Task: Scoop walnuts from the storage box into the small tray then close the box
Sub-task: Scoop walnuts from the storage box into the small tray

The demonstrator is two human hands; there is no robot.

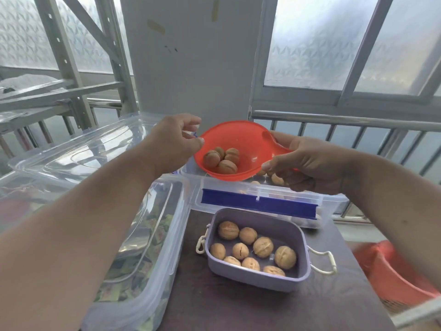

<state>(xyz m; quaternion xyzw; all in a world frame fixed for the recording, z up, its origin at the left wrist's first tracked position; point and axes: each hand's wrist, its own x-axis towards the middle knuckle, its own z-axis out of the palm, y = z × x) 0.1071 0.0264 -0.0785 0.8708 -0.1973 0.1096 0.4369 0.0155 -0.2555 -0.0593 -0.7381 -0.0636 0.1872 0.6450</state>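
Observation:
My right hand (307, 163) grips the handle of a red scoop (241, 137), held above the clear storage box (260, 204) with its blue latch. Several walnuts (223, 158) lie in the scoop's bowl. More walnuts (276, 179) show inside the box under my right hand. My left hand (174, 142) is at the scoop's left rim, its fingers pinching the edge of the raised clear lid (95, 144) beside a small blue clip. The lavender small tray (238, 280) stands on the table in front of the box and holds several walnuts (262, 247).
A second clear box (148, 237) with colourful contents lies to the left of the tray. A red basket (386, 271) sits low at the right. The dark table (238, 311) extends towards me. A metal railing (346, 120) and windows stand behind.

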